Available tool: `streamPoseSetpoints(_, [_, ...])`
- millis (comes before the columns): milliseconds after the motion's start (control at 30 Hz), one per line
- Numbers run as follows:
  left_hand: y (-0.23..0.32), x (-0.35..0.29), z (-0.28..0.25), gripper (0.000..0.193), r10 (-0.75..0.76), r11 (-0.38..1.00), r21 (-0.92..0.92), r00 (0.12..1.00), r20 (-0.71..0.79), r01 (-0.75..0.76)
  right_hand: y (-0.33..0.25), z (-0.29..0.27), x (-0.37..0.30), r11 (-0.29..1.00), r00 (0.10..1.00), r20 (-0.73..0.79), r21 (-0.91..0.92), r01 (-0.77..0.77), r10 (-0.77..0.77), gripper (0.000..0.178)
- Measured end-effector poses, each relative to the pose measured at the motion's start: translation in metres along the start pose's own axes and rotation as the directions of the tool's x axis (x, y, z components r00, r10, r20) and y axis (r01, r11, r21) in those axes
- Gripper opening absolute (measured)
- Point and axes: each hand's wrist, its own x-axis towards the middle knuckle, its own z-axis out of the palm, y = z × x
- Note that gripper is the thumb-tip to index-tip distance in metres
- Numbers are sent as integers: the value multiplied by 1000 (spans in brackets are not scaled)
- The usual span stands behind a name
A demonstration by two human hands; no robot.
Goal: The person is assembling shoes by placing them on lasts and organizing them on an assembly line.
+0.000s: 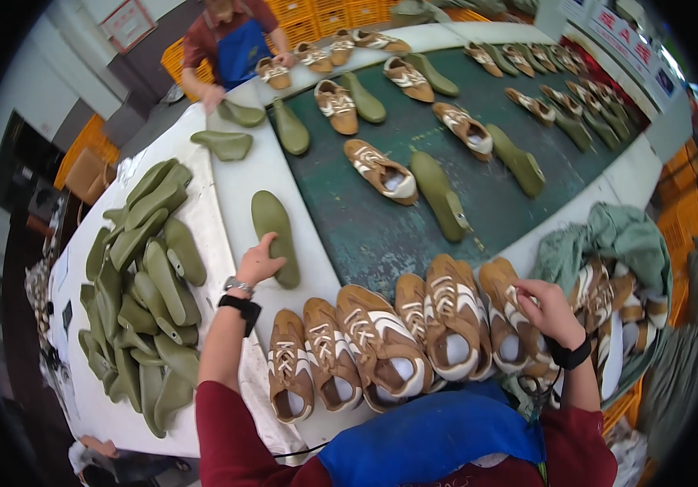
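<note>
A green shoe last (272, 213) lies on the white table edge at the left of the green belt. My left hand (258, 264) is on its near, left side, fingers and thumb closed against it. A row of brown sneakers with white stripes (381, 341) stands along the near edge, in front of my body. At the right end of that row, my right hand (550, 310) pinches at the lace area of a brown sneaker (505, 316). The exact bit between its fingertips is too small to make out.
A heap of green shoe lasts (142, 300) covers the white table at left. Sneakers and lasts lie in pairs across the green belt (365, 235). A co-worker in a blue apron (241, 53) stands at the far left. At right, a cloth-lined crate (609, 235) holds more sneakers.
</note>
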Motion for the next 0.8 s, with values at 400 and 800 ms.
streamPoseSetpoints(400, [194, 49, 84, 54, 49, 998, 39, 975, 215, -58, 123, -33, -225, 784, 644, -459, 249, -569, 613, 21])
streamPoseSetpoints(800, [211, -48, 41, 57, 364, 931, -145, 895, 258, -336, 230, 49, -140, 78, 307, 39, 930, -359, 951, 89])
